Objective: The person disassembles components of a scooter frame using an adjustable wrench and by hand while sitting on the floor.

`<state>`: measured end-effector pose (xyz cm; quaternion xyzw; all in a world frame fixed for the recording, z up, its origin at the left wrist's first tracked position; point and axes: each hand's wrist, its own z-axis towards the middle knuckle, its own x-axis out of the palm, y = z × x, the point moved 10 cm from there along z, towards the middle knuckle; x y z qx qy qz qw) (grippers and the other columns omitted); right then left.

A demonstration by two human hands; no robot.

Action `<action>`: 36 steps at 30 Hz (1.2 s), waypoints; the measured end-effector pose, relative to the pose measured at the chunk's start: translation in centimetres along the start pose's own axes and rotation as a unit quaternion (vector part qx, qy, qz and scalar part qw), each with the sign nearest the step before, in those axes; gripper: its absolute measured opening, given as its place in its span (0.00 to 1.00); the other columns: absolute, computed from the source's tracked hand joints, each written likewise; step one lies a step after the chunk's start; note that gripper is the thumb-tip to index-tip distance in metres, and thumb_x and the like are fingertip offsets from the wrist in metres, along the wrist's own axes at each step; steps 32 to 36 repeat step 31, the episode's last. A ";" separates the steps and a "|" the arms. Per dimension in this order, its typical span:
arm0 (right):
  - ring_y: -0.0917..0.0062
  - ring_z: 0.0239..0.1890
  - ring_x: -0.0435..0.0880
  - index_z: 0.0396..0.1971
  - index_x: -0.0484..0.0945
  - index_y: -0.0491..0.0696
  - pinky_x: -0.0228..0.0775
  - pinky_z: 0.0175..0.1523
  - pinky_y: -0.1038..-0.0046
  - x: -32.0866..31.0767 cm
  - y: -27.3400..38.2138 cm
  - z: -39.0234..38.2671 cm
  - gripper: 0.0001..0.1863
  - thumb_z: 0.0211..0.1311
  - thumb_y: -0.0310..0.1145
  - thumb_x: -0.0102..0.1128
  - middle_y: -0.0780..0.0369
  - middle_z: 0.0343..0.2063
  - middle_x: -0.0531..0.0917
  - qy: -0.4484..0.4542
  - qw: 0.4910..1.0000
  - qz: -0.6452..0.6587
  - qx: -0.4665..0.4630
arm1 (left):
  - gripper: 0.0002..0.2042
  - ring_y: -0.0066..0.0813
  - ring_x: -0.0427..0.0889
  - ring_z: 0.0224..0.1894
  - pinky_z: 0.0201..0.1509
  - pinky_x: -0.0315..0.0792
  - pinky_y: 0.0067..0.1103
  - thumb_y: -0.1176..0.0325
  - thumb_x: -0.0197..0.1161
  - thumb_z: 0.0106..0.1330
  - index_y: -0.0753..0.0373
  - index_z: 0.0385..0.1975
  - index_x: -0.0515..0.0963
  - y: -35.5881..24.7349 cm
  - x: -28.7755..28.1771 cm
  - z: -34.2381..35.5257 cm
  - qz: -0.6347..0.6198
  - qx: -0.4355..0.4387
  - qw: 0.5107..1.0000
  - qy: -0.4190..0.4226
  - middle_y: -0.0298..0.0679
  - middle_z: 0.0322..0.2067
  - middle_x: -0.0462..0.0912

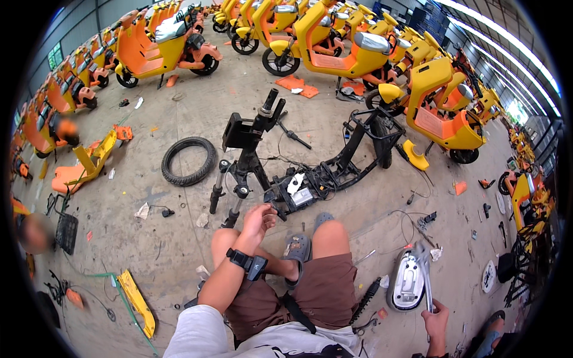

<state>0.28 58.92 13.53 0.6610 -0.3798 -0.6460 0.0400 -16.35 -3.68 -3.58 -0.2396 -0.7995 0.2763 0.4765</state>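
My right hand (pixel 436 322), low at the right, is closed round the handle of a long silver wrench (pixel 427 283). The wrench's head lies over the edge of an upturned scooter seat (pixel 408 280) with a pale underside. My left hand (pixel 259 220) is raised above my knee, fingers loosely bent and apart, with nothing visible in it. It is nearest the front end of a stripped black scooter frame (pixel 346 170); whether it touches the frame I cannot tell. A silver box (pixel 300 196) sits in the frame, and fork legs (pixel 216 190) without a wheel stand at its front.
A loose tyre (pixel 189 161) lies left of the frame. Yellow body panels (pixel 137 304) and a shock absorber (pixel 367 300) are on the floor around me. Rows of yellow and orange scooters (pixel 334 51) stand behind. Another person's foot (pixel 494 319) shows at lower right.
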 end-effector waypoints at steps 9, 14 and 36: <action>0.78 0.10 0.68 0.41 0.68 0.43 0.65 0.15 0.72 10.6 26.0 3.0 0.19 0.69 0.46 0.46 0.64 0.14 0.66 0.172 0.789 0.564 -0.173 | 0.07 0.28 0.81 0.25 0.28 0.75 0.21 0.69 0.54 0.68 0.67 0.38 0.73 -1.4 9.9 -6.6 0.157 0.030 0.977 0.140 0.43 0.28 0.81; 0.77 0.11 0.69 0.35 0.66 0.44 0.66 0.15 0.72 18.4 36.6 -3.3 0.19 0.72 0.48 0.43 0.65 0.13 0.64 0.332 0.696 0.618 -0.149 | 0.18 0.27 0.81 0.39 0.40 0.77 0.23 0.57 0.51 0.72 0.69 0.48 0.72 1.9 14.9 -14.5 0.285 0.018 0.904 0.318 0.42 0.38 0.81; 0.72 0.38 0.85 0.57 0.64 0.37 0.78 0.38 0.76 33.2 57.8 -10.6 0.23 0.72 0.40 0.43 0.51 0.42 0.83 0.639 0.542 0.459 -0.297 | 0.16 0.16 0.75 0.21 0.24 0.70 0.16 0.64 0.72 0.56 0.67 0.37 0.77 -14.9 1.6 -21.0 0.376 0.117 0.912 -0.115 0.32 0.19 0.77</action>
